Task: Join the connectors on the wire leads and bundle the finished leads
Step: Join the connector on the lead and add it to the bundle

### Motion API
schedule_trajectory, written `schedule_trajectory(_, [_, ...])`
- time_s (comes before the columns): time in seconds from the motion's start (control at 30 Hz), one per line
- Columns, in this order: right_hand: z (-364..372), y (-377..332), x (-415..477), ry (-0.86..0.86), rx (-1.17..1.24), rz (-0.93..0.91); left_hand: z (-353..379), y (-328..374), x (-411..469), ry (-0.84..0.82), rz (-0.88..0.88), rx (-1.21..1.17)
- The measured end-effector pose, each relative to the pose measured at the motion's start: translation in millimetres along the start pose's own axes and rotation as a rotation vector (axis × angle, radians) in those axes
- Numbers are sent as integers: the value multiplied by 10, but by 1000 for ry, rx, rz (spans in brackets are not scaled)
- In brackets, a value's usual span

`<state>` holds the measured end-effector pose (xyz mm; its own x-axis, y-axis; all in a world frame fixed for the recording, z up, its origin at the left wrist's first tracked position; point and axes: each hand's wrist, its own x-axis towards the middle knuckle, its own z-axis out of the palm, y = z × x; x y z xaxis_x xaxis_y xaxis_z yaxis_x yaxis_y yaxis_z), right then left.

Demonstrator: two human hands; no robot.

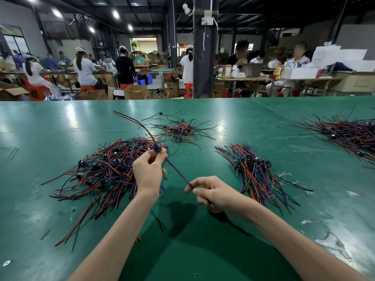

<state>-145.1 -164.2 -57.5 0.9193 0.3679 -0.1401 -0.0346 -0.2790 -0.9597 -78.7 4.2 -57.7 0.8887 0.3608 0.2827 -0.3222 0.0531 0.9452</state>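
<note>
My left hand (149, 171) pinches a small blue connector (157, 148) above the green table (203, 250). A red-and-black lead (134, 121) rises from that connector toward the far left. A purple-blue lead (178, 173) runs down from the connector to my right hand (211, 192), which pinches its lower end between thumb and forefinger. Beneath and left of my left hand lies a big loose pile of red, black and blue leads (101, 175). A tidier pile of leads with blue connectors (255, 171) lies to the right of my right hand.
A smaller tangle of leads (180, 129) lies further back at centre. Another heap of leads (351, 134) sits at the far right. Beyond the table edge stand a dark pillar (204, 57), cardboard boxes and several seated workers at other benches.
</note>
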Motion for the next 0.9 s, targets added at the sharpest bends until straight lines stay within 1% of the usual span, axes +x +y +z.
schedule_trajectory(0.1, [-5, 8, -18, -43, 11, -20, -1, -2, -5, 0, -1, -2])
schedule_trajectory(0.2, [-33, -10, -39, -125, 42, -46, -2, 1, -9, -24, -34, -15])
schedule_trajectory(0.33, [-149, -51, -63, -288, 53, 37, 65, 16, -91, -155, -141, -74])
schedule_trajectory(0.37, [-171, -55, -68, -307, 41, 46, 89, 20, -129, -189, -165, -82])
schedule_trajectory(0.43, [-195, -55, -65, -259, 5, 57, 132, 28, -209, -256, -208, -102])
schedule_trajectory(0.57, [-205, -21, -5, 30, 11, -24, 187, 39, -335, -369, -271, -142])
schedule_trajectory(0.63, [-199, -10, 7, 126, 62, -75, 205, 34, -377, -408, -279, -143])
schedule_trajectory(0.73, [-166, -18, -4, 183, 133, -113, 221, 25, -412, -446, -274, -109])
schedule_trajectory(0.9, [-133, -38, 3, 223, 162, -128, 232, 5, -441, -442, -230, -104])
